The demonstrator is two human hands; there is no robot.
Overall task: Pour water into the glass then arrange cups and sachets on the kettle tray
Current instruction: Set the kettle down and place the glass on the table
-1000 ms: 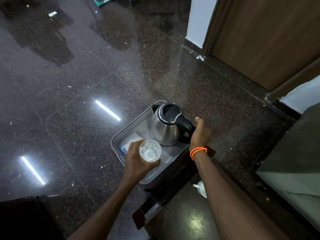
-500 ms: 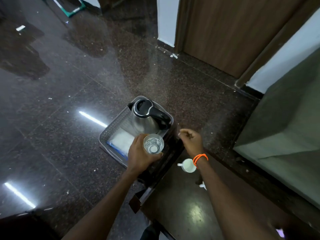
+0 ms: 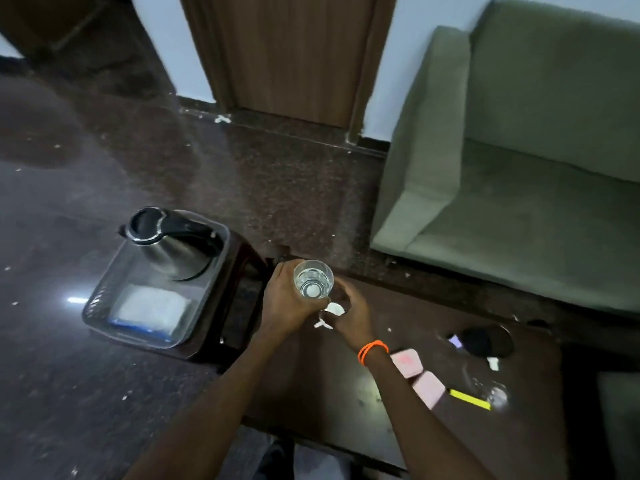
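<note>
My left hand (image 3: 287, 303) grips a clear glass (image 3: 313, 284) with water in it, held upright above the left end of the dark low table (image 3: 311, 393). Just right of it, my right hand (image 3: 351, 315) curls its fingers over a small white cup (image 3: 334, 309) on the table; most of the cup is hidden. The steel kettle (image 3: 166, 251) stands in the grey tray (image 3: 95, 315) on a stool to the left. A white packet with a blue edge (image 3: 149, 311) lies in the tray. Two pink sachets (image 3: 407, 362) and a yellow sachet (image 3: 469, 399) lie on the table to the right.
A black round object (image 3: 488, 341) and a second clear glass (image 3: 493, 393) sit at the table's right end. A green sofa (image 3: 519, 168) stands behind the table, a wooden door (image 3: 291, 57) at the back. Dark polished floor (image 3: 52, 375) surrounds the stool.
My right hand let go of the kettle handle and came down onto the white cup. My left hand carried the glass from over the tray to the table. The view swung right.
</note>
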